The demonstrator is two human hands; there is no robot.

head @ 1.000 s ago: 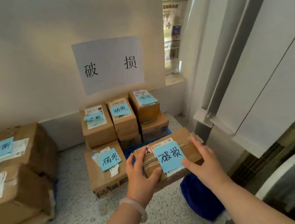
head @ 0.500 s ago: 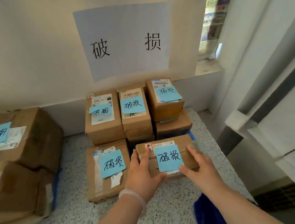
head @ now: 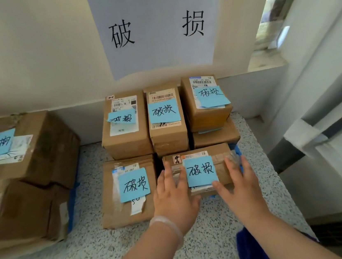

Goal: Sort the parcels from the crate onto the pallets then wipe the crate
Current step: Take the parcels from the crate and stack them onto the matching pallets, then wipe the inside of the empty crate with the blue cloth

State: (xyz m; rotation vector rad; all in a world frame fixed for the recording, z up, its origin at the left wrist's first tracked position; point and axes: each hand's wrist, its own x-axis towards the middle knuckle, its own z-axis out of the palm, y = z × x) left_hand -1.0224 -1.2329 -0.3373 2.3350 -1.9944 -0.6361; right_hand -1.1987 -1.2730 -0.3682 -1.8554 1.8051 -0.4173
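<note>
The left hand [head: 174, 195] and right hand [head: 240, 183] rest straight, spread fingers [head: 168, 178] on the parcel [head: 220, 163] (blue-labelled top).

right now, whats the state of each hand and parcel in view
left hand, fingers flat on the front right parcel's left end
right hand, fingers flat on its right end
front right parcel, seems set down, note facing up
front left parcel, lying flat, label peeling
back row parcels, side by side, rightmost sits on another parcel
large parcels, stacked at left
</note>
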